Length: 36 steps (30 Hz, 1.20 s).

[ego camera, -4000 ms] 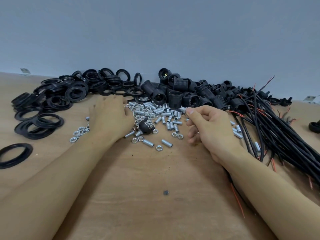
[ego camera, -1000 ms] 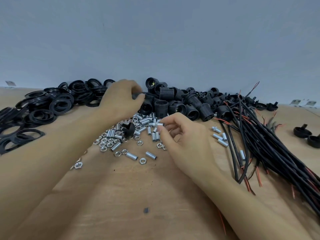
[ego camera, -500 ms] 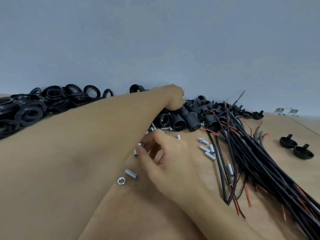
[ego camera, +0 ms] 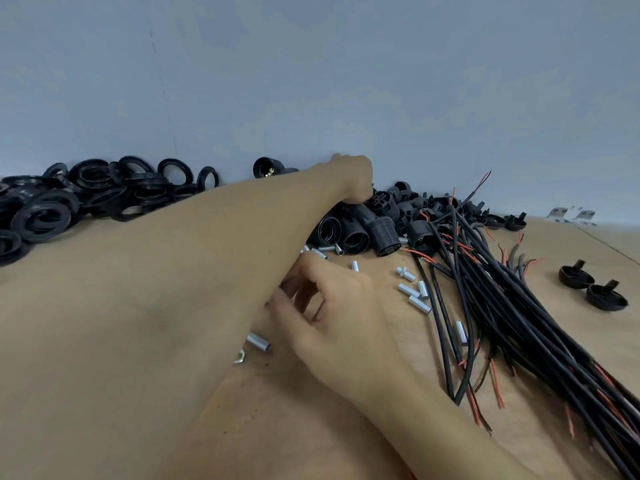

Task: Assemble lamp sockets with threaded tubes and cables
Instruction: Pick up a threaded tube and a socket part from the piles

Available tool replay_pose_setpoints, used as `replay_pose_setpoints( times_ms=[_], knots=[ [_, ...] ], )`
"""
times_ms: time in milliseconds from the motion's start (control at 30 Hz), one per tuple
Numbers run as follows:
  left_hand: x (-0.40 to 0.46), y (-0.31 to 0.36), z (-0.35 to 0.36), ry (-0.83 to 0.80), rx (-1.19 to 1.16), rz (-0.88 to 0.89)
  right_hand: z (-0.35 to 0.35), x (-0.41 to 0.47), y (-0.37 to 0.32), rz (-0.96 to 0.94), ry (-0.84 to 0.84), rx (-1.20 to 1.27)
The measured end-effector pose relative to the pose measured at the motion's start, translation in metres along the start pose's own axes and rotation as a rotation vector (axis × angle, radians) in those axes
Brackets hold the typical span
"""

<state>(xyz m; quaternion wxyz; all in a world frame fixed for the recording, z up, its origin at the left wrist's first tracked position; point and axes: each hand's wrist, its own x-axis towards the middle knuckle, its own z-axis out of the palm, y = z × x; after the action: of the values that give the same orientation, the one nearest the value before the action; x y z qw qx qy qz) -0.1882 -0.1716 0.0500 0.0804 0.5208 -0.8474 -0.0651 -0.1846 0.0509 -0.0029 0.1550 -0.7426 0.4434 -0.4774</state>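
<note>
My left hand [ego camera: 355, 180] reaches across to the back of the table, its fingers curled down on a black lamp socket [ego camera: 362, 209] at the top of the socket pile [ego camera: 382, 235]. My left forearm crosses most of the view. Below it, my right hand [ego camera: 334, 306] hovers over the scattered silver threaded tubes [ego camera: 412, 292] with loosely bent fingers; its fingertips are hidden behind the forearm, so any tube in them is out of sight. A bundle of black cables [ego camera: 502, 306] with red wire ends lies to the right.
A heap of black rings [ego camera: 41, 216] fills the back left. One tube [ego camera: 258, 342] and a nut [ego camera: 240, 357] lie near my right thumb. Two black caps [ego camera: 576, 277] sit at the far right. The wooden table [ego camera: 311, 427] meets a grey wall behind.
My left hand has moved from the rings side rightward over the socket pile and curled onto a socket. The view has swung right. My right hand has stayed over the tubes.
</note>
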Motion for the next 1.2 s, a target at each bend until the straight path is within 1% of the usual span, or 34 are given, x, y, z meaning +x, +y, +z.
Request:
replay_pose_setpoints(
  times_ms=[100, 167, 200, 300, 333, 400, 467, 567, 667, 733, 867, 1033, 1200],
  knots=[
    [-0.009, 0.003, 0.005, 0.035, -0.015, 0.045, 0.001, 0.000, 0.001, -0.007, 0.009, -0.011],
    [-0.018, 0.000, -0.001, 0.137, -0.107, 0.079, 0.002, -0.001, 0.000, -0.008, -0.001, -0.001],
    [-0.025, -0.002, -0.006, 0.213, -0.203, 0.099, 0.003, -0.001, 0.001, -0.005, -0.004, 0.004],
    [-0.057, -0.006, -0.027, 0.458, -0.648, 0.085, 0.003, -0.001, 0.001, 0.009, -0.010, 0.002],
    [-0.072, -0.009, -0.034, 0.511, -0.764, 0.076, 0.002, -0.001, 0.000, 0.015, -0.015, 0.000],
    [-0.106, -0.022, -0.045, 0.555, -0.949, 0.077, 0.001, -0.001, -0.002, 0.037, -0.010, -0.007],
    [-0.145, -0.041, -0.052, 0.529, -1.074, 0.097, 0.000, 0.000, -0.003, 0.093, 0.026, 0.025],
    [-0.204, -0.070, -0.049, 0.543, -1.114, 0.088, -0.002, 0.003, -0.008, 0.207, 0.101, 0.242],
    [-0.250, -0.088, -0.022, 0.502, -1.245, 0.025, -0.003, 0.004, -0.013, 0.255, 0.141, 0.380],
    [-0.270, -0.091, 0.000, 0.466, -1.269, 0.024, -0.002, 0.002, -0.016, 0.280, 0.111, 0.425],
    [-0.280, -0.091, 0.020, 0.466, -1.303, 0.057, 0.003, 0.000, -0.017, 0.282, 0.006, 0.432],
    [-0.279, -0.093, 0.024, 0.375, -1.352, 0.015, -0.001, 0.000, -0.012, 0.286, -0.062, 0.413],
    [-0.279, -0.096, 0.025, 0.324, -1.359, 0.032, -0.003, 0.000, -0.008, 0.270, -0.090, 0.340]
  ],
)
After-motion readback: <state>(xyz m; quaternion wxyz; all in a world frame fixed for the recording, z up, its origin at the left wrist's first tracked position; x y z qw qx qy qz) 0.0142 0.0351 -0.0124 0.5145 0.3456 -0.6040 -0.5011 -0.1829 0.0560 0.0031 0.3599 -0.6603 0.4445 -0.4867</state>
